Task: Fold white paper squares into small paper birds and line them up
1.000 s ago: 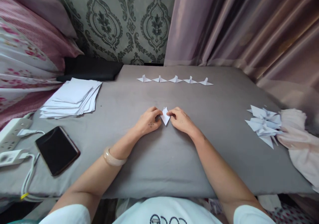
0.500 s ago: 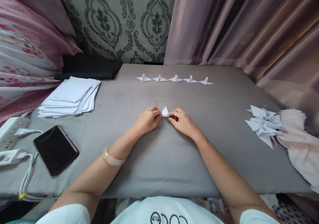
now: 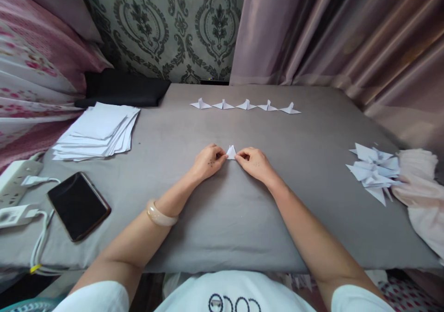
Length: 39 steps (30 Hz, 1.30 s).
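A small white paper crane (image 3: 231,153) stands upright in the middle of the grey cloth-covered table (image 3: 222,210). My left hand (image 3: 210,159) pinches its left edge between thumb and fingers. From the other side, my right hand (image 3: 254,162) pinches the right edge in the same way. The pointed folds rise between my fingertips; its lower corners are hidden by them. Beyond my hands, several white folded paper cranes (image 3: 246,104) stand in a row with their wing tips close together.
At the left lies a stack of white paper sheets (image 3: 100,127), with a black folded cloth (image 3: 128,90) behind it. A phone (image 3: 79,206) and power strips (image 3: 17,182) with cables are nearer. More folded cranes (image 3: 374,168) are heaped beside a pale pink cloth (image 3: 419,187) at the right.
The view has shifted slightly. My right fingertips have closed in on the crane's right edge, while my left hand keeps its pinch on the other side.
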### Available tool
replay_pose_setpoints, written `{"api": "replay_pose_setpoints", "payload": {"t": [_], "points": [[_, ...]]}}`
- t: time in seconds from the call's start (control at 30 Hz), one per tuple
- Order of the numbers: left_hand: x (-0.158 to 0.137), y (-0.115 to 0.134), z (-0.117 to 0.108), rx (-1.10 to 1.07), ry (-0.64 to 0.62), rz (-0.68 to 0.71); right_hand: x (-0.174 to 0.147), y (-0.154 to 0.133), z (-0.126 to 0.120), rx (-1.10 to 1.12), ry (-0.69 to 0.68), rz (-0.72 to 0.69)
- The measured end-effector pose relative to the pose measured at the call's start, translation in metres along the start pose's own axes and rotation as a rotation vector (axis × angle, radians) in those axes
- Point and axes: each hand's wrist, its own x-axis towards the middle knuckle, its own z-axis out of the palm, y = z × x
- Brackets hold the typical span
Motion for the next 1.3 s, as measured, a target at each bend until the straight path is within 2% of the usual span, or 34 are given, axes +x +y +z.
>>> {"api": "replay_pose_setpoints", "payload": {"t": [0.3,0.8,0.97,1.1,1.17,1.3], "points": [[0.003,0.004,-0.004,0.038,-0.025,-0.038,0.003,-0.008,0.0,0.032,-0.004,0.121],[0.006,-0.008,0.002,0.078,-0.041,0.017,0.005,0.0,-0.001,0.048,-0.013,0.13],[0.0,-0.008,0.006,0.147,0.029,0.151,0.004,0.01,0.001,0.094,-0.002,0.093],[-0.003,-0.004,0.011,0.275,0.025,0.392,-0.002,0.011,0.006,0.052,0.059,-0.055],[-0.005,-0.002,0.011,0.363,-0.002,0.471,-0.008,0.005,0.008,-0.039,0.065,-0.133],[-0.012,0.002,0.007,0.54,-0.054,0.509,-0.024,-0.009,0.006,-0.375,0.004,-0.208]]}}
